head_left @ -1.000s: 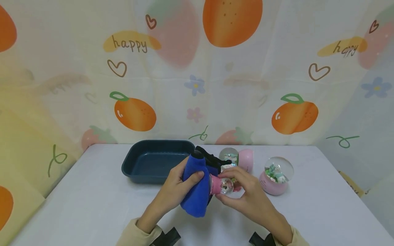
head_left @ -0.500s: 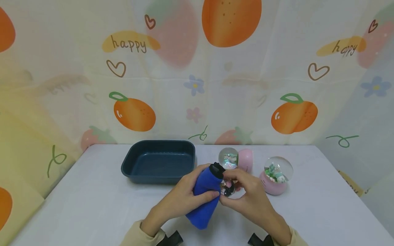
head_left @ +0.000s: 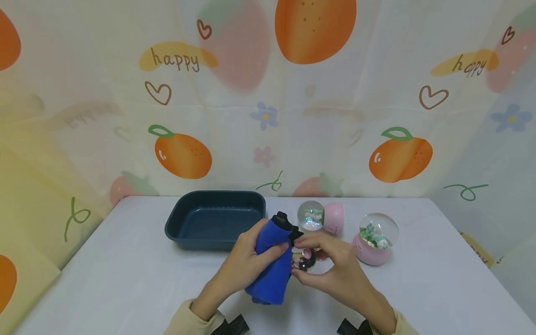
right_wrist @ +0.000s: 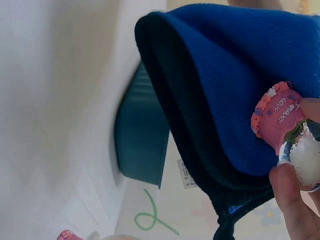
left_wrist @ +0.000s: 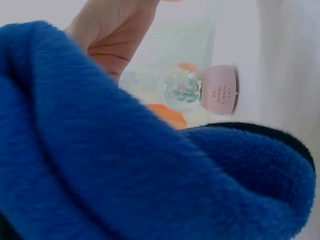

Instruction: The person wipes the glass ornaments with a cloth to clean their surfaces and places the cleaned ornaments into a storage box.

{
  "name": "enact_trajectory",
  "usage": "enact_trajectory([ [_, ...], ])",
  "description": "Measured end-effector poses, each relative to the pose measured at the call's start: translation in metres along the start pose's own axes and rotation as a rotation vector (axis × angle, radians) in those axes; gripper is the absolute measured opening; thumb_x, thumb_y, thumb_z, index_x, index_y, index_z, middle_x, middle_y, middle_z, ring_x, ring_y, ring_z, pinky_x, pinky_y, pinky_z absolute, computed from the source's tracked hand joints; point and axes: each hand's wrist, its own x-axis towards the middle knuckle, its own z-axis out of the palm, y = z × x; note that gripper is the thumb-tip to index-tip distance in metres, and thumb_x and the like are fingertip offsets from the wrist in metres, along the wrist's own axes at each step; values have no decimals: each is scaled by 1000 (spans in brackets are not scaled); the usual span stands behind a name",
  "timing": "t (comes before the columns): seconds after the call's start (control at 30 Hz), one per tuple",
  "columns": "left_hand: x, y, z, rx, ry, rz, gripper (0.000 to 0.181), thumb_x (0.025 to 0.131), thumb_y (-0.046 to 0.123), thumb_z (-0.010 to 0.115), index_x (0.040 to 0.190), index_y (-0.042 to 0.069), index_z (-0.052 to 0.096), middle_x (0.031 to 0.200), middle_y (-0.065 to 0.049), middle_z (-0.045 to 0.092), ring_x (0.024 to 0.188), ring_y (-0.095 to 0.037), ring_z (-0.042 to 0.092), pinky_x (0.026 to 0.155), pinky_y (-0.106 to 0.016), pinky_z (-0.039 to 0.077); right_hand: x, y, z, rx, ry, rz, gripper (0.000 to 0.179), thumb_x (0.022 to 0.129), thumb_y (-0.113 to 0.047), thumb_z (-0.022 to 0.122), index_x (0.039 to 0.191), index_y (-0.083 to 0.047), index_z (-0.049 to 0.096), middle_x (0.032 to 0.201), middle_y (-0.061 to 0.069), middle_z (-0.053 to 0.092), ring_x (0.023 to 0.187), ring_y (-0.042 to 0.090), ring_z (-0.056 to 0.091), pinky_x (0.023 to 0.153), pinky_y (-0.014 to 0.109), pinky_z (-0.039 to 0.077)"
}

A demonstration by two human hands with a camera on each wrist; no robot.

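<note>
My left hand (head_left: 243, 263) grips a blue plush cloth (head_left: 270, 274) with a black edge, its thumb lying across the front. Against the cloth, my right hand (head_left: 339, 260) pinches a small snow globe (head_left: 303, 260) between thumb and fingers. Seen from the right wrist, its pink base (right_wrist: 280, 112) carries lettering and faces the cloth's folds, while fingers (right_wrist: 290, 195) hold the clear ball. In the head view the cloth hides most of that base, and a dark-haired figure shows inside the ball. Most of the left hand's fingers are behind the cloth.
A dark teal tray (head_left: 215, 245) stands at the back left of the white table (head_left: 125, 279). One larger snow globe (head_left: 333, 218) lies on its side behind the right hand; another large pink-based globe (head_left: 371, 251) is to its right. Something small and pink (right_wrist: 69, 235) peeks in below.
The cloth shifted right over the small globe, then back left. The globe has turned in my right fingers: its pink base showed earlier, now the figure's dark hair shows. Tray and larger globes stayed put.
</note>
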Motion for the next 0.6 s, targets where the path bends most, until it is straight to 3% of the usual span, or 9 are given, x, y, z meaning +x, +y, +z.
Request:
enact_trajectory([
  [0.2,-1,-1,-5,-33,-120,-58,47,94,34,67,136,25,48,120,-6,67,101,-20,68,82,-39,57,-1,-1,-2,22,-1,51,50,67,-2,89,111,-12,69,110,6,72,88,9,65,66,22,56],
  [0.33,-2,-1,-6,-26,-162,-43,54,90,33,72,137,29,47,119,-3,68,101,-18,67,82,-37,56,-1,-1,-3,58,12,42,50,66,3,87,110,-8,69,108,9,72,88,9,65,68,20,56],
  [0.6,-2,1,-3,20,-53,55,35,92,27,69,123,15,59,107,-9,72,88,-15,70,73,-29,57,0,-2,-2,65,13,35,48,66,-2,89,109,-10,69,108,6,72,89,8,64,66,20,56],
])
